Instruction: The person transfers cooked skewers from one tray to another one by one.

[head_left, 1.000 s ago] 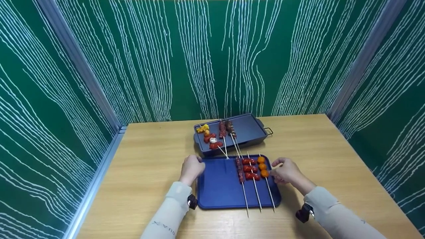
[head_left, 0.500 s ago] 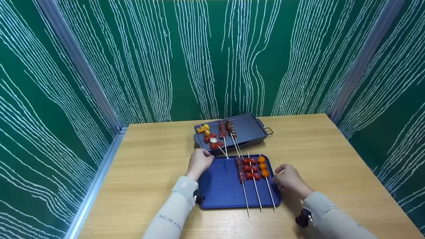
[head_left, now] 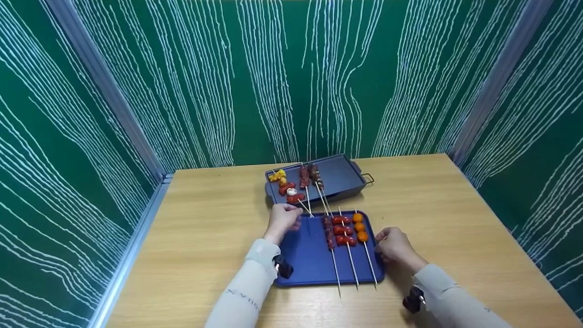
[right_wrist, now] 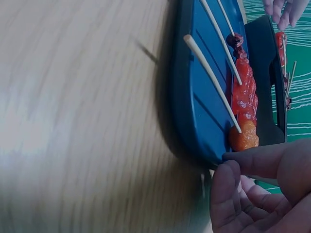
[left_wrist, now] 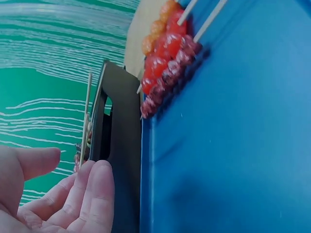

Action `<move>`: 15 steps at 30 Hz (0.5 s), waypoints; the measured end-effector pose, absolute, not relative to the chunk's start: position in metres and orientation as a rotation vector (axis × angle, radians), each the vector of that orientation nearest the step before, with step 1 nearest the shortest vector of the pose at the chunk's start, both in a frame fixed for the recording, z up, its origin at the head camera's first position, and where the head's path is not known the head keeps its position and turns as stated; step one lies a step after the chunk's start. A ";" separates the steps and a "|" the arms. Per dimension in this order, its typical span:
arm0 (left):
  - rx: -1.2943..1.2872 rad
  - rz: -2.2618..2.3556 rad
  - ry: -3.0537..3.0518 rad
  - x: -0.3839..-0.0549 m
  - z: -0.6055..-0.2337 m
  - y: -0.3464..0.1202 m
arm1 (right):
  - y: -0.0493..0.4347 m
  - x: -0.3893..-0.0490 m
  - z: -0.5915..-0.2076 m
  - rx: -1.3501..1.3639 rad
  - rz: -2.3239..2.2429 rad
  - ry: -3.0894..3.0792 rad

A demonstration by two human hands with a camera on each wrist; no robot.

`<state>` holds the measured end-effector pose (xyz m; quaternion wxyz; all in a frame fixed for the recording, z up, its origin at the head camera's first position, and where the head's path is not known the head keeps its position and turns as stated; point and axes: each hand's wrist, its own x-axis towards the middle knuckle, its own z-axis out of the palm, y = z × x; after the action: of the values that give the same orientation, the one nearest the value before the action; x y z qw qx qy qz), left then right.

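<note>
My left hand (head_left: 282, 221) hovers over the far left corner of the blue tray (head_left: 306, 259), close to the stick of a mixed skewer (head_left: 291, 192) with sausage pieces and a white slice. In the left wrist view, a gap shows between its thumb and fingers, with a thin stick (left_wrist: 88, 107) beyond. My right hand (head_left: 396, 246) pinches the tray's right rim between thumb and forefinger. On the tray lie a dark meat skewer (head_left: 328, 233), a red sausage skewer (head_left: 344, 230) and an orange ball skewer (head_left: 360, 227).
Behind the tray stands a dark rectangular grill pan (head_left: 342, 175) with a wire handle at its right. It also holds two meat skewers (head_left: 304, 176), their sticks jutting over the near edge. A wooden table (head_left: 205, 218) carries everything, enclosed by green patterned walls (head_left: 182, 91).
My left hand has moved from the tray's left edge to the right and slightly away, towards the pan's skewer sticks. My right hand has shifted slightly nearer along the tray's right edge.
</note>
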<state>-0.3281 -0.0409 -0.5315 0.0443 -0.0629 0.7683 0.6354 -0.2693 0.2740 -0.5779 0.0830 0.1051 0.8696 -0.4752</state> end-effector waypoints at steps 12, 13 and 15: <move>-0.365 2.140 2.088 -0.334 -0.540 -0.028 | 0.274 -0.270 -0.579 0.289 -1.424 2.579; -0.379 2.155 2.075 -0.335 -0.541 -0.027 | 0.274 -0.269 -0.578 0.291 -1.425 2.580; -0.407 2.183 2.041 -0.337 -0.544 -0.025 | 0.274 -0.269 -0.577 0.299 -1.433 2.575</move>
<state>-0.3370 -0.0245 -0.5443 0.0624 -0.1348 0.6754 0.7223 -0.2687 0.2738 -0.5775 0.0897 0.1005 0.8658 -0.4820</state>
